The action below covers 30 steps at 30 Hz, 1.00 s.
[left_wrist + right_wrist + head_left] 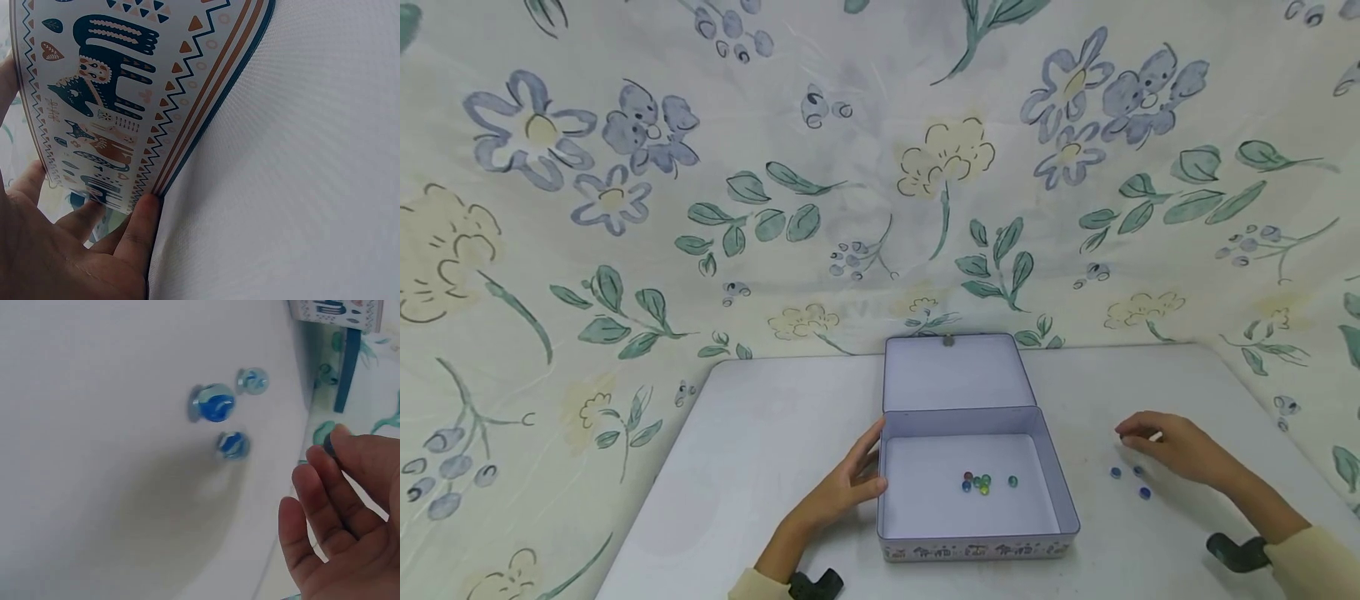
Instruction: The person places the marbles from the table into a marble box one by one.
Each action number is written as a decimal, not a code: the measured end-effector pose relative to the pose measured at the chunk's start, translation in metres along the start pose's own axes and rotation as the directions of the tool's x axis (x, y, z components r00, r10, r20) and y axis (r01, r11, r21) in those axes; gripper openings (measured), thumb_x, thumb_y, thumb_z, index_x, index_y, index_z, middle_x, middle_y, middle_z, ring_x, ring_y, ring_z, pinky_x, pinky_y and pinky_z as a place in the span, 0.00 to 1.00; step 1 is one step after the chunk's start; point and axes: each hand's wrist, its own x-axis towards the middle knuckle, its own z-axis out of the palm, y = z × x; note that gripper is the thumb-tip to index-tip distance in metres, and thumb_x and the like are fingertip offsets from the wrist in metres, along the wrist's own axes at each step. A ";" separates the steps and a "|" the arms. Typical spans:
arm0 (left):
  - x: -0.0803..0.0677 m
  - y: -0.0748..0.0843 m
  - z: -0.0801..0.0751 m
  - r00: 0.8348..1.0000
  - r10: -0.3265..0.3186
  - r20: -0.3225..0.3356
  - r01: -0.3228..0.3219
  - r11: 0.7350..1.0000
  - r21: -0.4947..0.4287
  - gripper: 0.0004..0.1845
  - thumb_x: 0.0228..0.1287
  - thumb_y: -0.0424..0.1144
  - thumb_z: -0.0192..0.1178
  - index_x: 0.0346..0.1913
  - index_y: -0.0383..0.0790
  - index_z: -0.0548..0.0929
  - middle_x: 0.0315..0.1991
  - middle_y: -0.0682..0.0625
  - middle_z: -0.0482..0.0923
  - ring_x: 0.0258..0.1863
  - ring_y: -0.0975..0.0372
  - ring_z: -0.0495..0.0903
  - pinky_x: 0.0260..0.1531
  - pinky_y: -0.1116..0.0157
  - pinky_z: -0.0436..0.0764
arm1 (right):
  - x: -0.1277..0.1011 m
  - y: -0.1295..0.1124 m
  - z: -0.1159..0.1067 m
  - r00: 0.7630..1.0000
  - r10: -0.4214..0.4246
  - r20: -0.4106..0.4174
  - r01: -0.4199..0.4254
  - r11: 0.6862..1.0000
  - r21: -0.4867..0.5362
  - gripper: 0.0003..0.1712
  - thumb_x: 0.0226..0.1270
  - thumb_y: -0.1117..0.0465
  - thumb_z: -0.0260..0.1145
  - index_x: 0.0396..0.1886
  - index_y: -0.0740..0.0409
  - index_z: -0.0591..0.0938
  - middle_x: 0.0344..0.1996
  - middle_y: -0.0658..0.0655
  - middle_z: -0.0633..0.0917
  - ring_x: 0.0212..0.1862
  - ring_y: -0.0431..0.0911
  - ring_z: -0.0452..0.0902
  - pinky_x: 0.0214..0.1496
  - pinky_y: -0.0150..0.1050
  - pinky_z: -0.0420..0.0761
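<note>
A pale lilac tin box [979,547] with animal print on its outer walls stands with its lid [955,375] tipped back. Several coloured glass marbles [985,481] lie on its floor. My left hand [842,487] rests against the box's left side, fingers spread and thumb touching near the rim. The left wrist view has these fingers along the printed wall [112,106]. To the right of the box, my right hand [1176,446] pinches a small dark marble [329,445] between thumb and finger, raised above the table. Three blue marbles [215,403] lie below it.
A white table [700,492] carries the box and the loose marbles. Behind and around it hangs a floral cloth [880,225], which meets the table's back edge. Black wrist straps [1236,554] sit near both sleeves.
</note>
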 end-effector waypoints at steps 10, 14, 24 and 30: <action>0.000 -0.002 0.000 1.000 -0.017 0.003 0.017 1.000 -0.017 0.44 0.72 0.44 0.58 0.81 0.58 0.42 0.82 0.42 0.33 0.77 0.32 0.44 0.73 0.39 0.61 | 0.010 -0.022 -0.013 1.000 -0.016 0.004 0.015 0.999 0.036 0.11 0.68 0.62 0.67 0.48 0.60 0.85 0.42 0.52 0.88 0.40 0.26 0.76 0.38 0.29 0.81; 0.001 -0.003 0.000 1.000 -0.011 0.007 0.011 1.000 -0.010 0.44 0.72 0.45 0.58 0.81 0.58 0.42 0.82 0.41 0.34 0.77 0.31 0.44 0.73 0.39 0.61 | 0.015 -0.033 -0.014 1.000 -0.029 0.011 0.028 0.999 0.046 0.11 0.69 0.61 0.67 0.49 0.59 0.85 0.42 0.52 0.88 0.40 0.27 0.76 0.38 0.29 0.82; 0.000 -0.004 -0.001 1.000 -0.002 0.009 0.002 1.000 -0.010 0.45 0.71 0.48 0.58 0.81 0.57 0.42 0.82 0.39 0.34 0.76 0.29 0.44 0.72 0.38 0.61 | 0.032 -0.060 -0.013 0.994 -0.100 0.043 0.097 0.993 0.066 0.10 0.70 0.61 0.66 0.48 0.55 0.85 0.41 0.51 0.88 0.40 0.29 0.77 0.40 0.30 0.82; 0.000 -0.003 -0.002 1.000 -0.001 0.009 0.001 1.000 -0.007 0.45 0.71 0.48 0.58 0.81 0.57 0.42 0.82 0.40 0.34 0.76 0.29 0.44 0.72 0.38 0.61 | 0.042 -0.071 -0.011 0.993 -0.099 0.059 0.097 0.994 0.050 0.10 0.69 0.61 0.66 0.49 0.52 0.85 0.41 0.47 0.87 0.41 0.31 0.77 0.42 0.30 0.82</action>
